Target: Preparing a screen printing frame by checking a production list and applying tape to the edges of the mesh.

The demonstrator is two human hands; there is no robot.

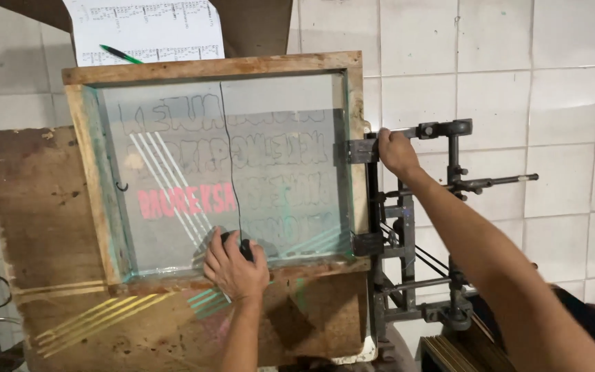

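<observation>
Left hand (234, 267) is pressed together around a small dark round object (244, 248), seemingly a knob or tool head, at the lower edge of the mesh inside the wooden screen-printing frame (208, 67). Right hand (397, 151) is wrapped around the black metal clamp bar (408, 133) of the hinge stand (449, 227) at the frame's right side. The frame lies flat on a stained wooden tabletop (43, 200). Judged step: seating or steadying the screen; the next move calls for keeping the frame square. No containers visible.
</observation>
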